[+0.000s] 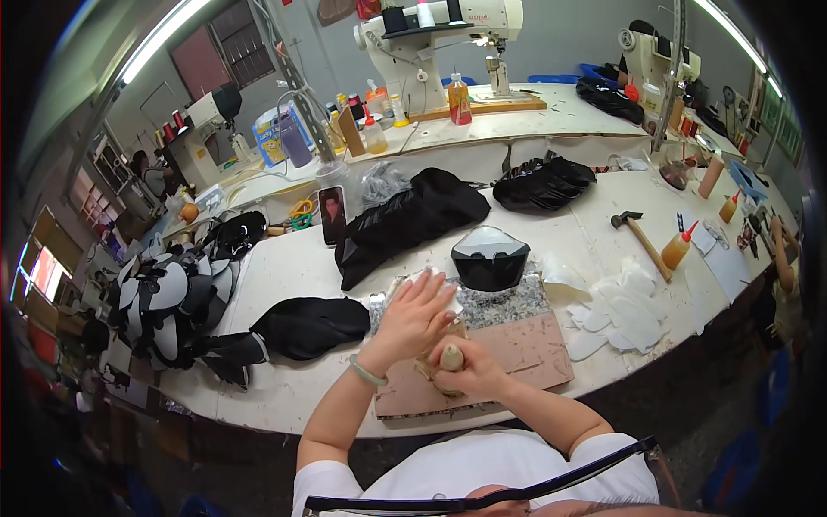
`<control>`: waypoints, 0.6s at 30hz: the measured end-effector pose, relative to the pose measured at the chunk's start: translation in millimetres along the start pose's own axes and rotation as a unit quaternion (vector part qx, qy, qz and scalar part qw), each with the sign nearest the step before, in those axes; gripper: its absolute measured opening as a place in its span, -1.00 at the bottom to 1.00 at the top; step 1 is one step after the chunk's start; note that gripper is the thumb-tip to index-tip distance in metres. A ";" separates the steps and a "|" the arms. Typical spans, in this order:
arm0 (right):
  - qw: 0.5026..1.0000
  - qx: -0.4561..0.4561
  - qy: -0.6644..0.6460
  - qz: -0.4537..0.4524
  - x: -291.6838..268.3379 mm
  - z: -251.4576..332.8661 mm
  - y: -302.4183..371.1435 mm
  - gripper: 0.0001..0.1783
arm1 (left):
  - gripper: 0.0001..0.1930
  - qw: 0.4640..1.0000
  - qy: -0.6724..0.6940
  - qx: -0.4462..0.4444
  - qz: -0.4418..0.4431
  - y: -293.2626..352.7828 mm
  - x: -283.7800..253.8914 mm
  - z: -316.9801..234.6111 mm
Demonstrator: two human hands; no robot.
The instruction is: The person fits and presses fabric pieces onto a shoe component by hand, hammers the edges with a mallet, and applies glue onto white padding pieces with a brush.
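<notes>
Right hand [469, 366] clenched around wooden tool handle [450, 357]: rigid, light, grip mid-shaft. Left hand [416, 314] open, flat, pressing thin floppy piece [428, 280] beneath its palm.

White tabletop [284, 258], black leather pieces [413, 215], speckled grey stone slab [508, 306], brown cutting board [534, 353], pale green bracelet [368, 372], orange glue bottle [676, 250], white cut pieces [620, 310]

Right hand [469, 366] hides most of tool [451, 356]; workpiece under left hand [416, 317] unseen.
</notes>
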State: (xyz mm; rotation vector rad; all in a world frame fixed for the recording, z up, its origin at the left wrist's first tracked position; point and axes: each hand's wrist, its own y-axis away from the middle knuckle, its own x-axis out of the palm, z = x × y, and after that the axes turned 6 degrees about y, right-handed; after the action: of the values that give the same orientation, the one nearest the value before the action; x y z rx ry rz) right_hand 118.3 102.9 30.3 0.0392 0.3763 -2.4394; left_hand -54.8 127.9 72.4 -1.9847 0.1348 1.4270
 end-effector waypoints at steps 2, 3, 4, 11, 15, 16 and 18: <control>0.998 -0.013 -0.048 0.046 -7.3 -7.1 9.5 -0.85 | -0.55 0.997 0.040 -0.010 0.062 2.6 5.4 1.8; 0.999 0.002 -0.039 0.025 -11.8 -4.7 17.8 -0.85 | -0.53 0.998 -0.001 0.000 0.057 4.8 6.9 4.6; 0.990 -0.117 -0.051 0.057 -14.3 -1.8 19.2 -0.85 | -0.51 0.998 -0.041 0.014 0.050 5.0 9.2 9.7; 0.970 -0.170 -0.176 -0.012 -52.3 -15.1 88.5 -0.75 | -0.48 0.990 0.017 -0.079 0.116 -5.4 1.3 -15.9; 0.933 -0.206 -0.279 -0.091 -117.5 -2.8 124.7 -0.68 | -0.45 0.985 0.016 -0.097 0.141 -4.7 4.9 -17.8; 0.928 -0.237 -0.262 -0.116 -148.7 8.6 137.3 -0.67 | -0.45 0.985 0.019 -0.093 0.142 -5.4 8.6 -19.1; 0.937 -0.188 -0.166 -0.242 -203.1 24.9 150.0 -0.59 | -0.41 0.984 0.013 -0.113 0.137 2.2 8.1 -16.0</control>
State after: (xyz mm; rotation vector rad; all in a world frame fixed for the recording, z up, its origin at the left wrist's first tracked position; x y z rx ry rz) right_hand 371.8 109.1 40.4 -0.6984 0.7624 -2.7319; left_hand -39.8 119.4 67.1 -2.2385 0.2780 1.6525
